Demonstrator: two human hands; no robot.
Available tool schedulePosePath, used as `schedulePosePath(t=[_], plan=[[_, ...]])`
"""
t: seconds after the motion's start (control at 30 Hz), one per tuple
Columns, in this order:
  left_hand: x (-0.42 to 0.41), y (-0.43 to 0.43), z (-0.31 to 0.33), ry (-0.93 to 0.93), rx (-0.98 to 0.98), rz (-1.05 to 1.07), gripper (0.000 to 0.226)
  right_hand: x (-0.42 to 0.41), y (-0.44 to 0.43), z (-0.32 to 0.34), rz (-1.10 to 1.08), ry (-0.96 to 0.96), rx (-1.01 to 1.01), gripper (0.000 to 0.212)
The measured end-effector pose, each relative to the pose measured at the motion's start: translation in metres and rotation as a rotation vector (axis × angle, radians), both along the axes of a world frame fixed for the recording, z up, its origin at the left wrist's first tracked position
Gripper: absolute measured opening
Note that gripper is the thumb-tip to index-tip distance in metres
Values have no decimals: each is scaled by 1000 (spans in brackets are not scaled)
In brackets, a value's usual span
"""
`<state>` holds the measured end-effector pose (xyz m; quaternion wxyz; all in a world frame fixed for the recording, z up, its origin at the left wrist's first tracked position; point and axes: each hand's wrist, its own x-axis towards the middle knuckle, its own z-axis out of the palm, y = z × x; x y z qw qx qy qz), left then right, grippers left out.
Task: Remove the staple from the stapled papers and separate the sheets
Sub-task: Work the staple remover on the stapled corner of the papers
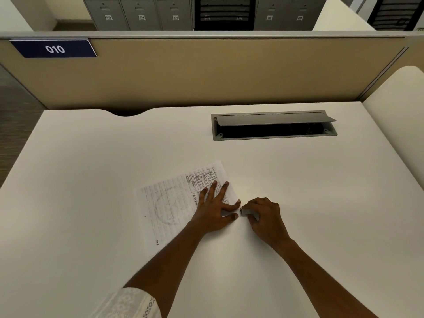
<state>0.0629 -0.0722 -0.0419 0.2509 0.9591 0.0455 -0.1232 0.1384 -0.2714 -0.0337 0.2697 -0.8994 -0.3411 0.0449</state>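
Left grip (213, 212), fingers spread flat, presses the papers (169, 203) onto the tabletop (91, 180). Right grip (263, 216) curls round a small grey remover (246, 211), its nose just beside the sheet corner at 3 o'clock of the left grip. Papers lie near tabletop centre, long axis 8-to-2 o'clock, page head toward 2. Staple too small to see; sheets lie stacked, so extraction and separation appear not yet done.

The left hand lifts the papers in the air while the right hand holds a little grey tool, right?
No. The head view shows the papers lying flat on the desk, pressed down by the left hand. The right hand does hold the grey tool.
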Motion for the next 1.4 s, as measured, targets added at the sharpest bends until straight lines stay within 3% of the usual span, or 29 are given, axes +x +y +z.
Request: schedulePosePath(t=[0.83, 1.07, 1.4], plan=[[0, -2, -5, -42, 22, 23, 43, -16, -1, -4, 80, -237, 83, 26], [-1, -1, -4, -38, -4, 26, 43, -7, 0, 5, -42, -78, 83, 31], [-3, -1, -7, -65, 29, 39, 57, -3, 0, 7, 22, 19, -20, 22]])
